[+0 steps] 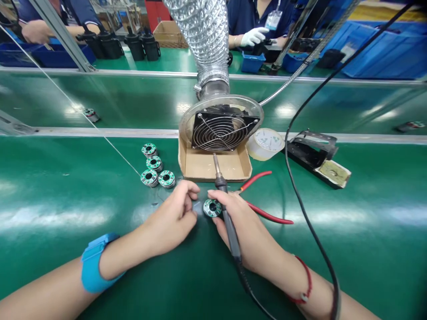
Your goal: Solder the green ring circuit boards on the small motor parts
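My right hand is closed around a soldering iron, its metal tip pointing away from me. The thumb and fingers of that hand also reach around a small round part with a green circuit board on top and a dark centre hole. Just left of it, my left hand has its fingers curled in; what they hold, if anything, is hidden. A thin pale wire slants down from the upper left towards several similar round parts, left of a cardboard tray.
Red-handled pliers lie beside my right hand. A fume fan on a foil duct stands over the tray. Right of it are a tape roll and an iron stand with sponge. A black cable crosses the right side. Co-workers sit opposite.
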Available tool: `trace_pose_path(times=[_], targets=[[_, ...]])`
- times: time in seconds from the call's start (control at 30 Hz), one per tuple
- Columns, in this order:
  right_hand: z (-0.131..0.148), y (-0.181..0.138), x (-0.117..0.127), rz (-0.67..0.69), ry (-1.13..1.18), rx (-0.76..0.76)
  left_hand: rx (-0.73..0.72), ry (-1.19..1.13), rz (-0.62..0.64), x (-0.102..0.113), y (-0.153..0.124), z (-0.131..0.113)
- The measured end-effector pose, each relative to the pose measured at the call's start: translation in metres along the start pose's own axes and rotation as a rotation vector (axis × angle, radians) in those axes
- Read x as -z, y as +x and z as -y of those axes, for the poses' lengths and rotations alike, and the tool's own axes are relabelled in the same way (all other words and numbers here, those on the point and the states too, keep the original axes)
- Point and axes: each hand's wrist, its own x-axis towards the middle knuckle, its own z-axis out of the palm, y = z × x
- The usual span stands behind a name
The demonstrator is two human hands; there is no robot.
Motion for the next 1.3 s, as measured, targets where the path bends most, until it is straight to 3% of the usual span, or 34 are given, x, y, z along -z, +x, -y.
trace_pose_path(times=[0.13,0.33,0.47,1.07,1.3], targets=[[0.003,-0.002,0.011,-0.031,0.083,0.017,-0.051,-0.141,-0.005,0.006,-0.001,0.005],[0.008,-0.030,0.031,-0.321,0.141,-0.147,-0.177,0.026,0.006,0.001,-0.004,-0.005],[0.010,-0.049,0.031,-0.427,0.193,-0.233,-0.209,0.099,0.023,0.001,-0.005,-0.005],[0.013,-0.054,0.034,-0.355,0.142,-0.213,-0.209,0.106,0.021,-0.002,0.001,-0.011],[0.010,-0.047,0.041,-0.314,0.103,-0.207,-0.234,0.277,0.125,0.001,0.006,-0.010]])
